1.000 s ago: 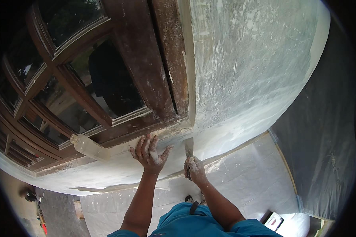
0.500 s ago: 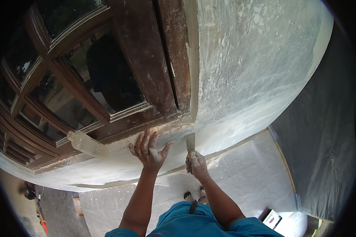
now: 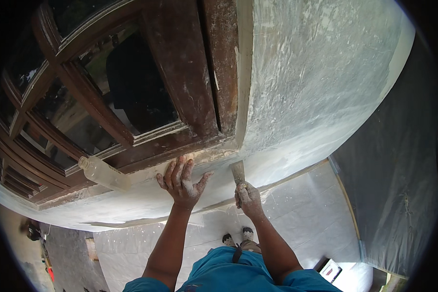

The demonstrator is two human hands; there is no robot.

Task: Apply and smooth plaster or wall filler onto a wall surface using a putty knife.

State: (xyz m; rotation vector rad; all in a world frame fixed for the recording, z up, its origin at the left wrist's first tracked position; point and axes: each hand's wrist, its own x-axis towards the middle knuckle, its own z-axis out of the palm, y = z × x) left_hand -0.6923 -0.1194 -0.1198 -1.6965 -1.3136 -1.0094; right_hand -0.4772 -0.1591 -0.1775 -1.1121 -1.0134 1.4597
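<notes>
My right hand (image 3: 249, 198) grips a putty knife (image 3: 238, 172), its flat blade up against the pale wall (image 3: 297, 92) just below the corner of the window frame. Fingers spread, my left hand (image 3: 185, 185) lies on the edge below the brown wooden window (image 3: 180, 73) and holds nothing. White dust coats both hands. A clear plastic bottle (image 3: 103, 173) lies tilted on the sill, to the left of my left hand.
A grey sheet (image 3: 306, 214), speckled with white bits, covers the floor around my feet. At the right hangs a dark plastic sheet (image 3: 399, 160). A white box-like thing (image 3: 330, 270) stands on the floor at the lower right.
The putty knife and my right hand have shifted slightly to the right, and the blade now tilts to the left. My left hand stays nearly in place. The view has moved a little.
</notes>
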